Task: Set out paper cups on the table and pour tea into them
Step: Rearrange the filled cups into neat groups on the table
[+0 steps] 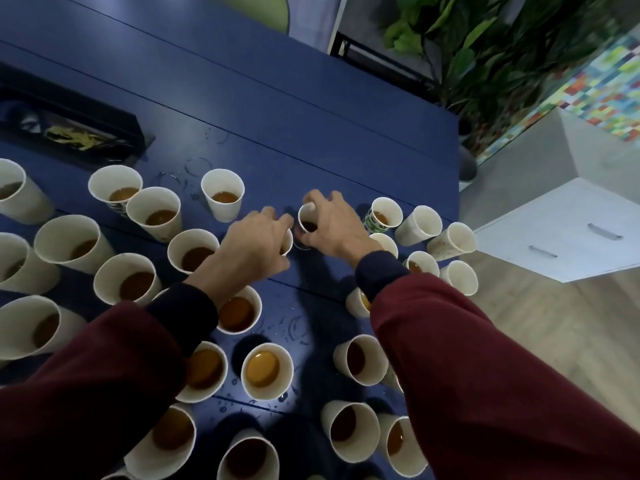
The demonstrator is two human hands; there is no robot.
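At 12 o'clock on the worktop [277, 116], the right hand [332, 226] grips an upright cup [307, 221] by its rim. The left hand [254, 240] curls round a second cup [287, 241] just beside it at 8 o'clock, mostly hidden, so each hand is nearest its own.

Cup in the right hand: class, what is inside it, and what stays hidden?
Dark tea lies low inside the cup that the right hand grips. Its fingers cover most of the outer wall and base, so how it rests on the table cannot be seen.
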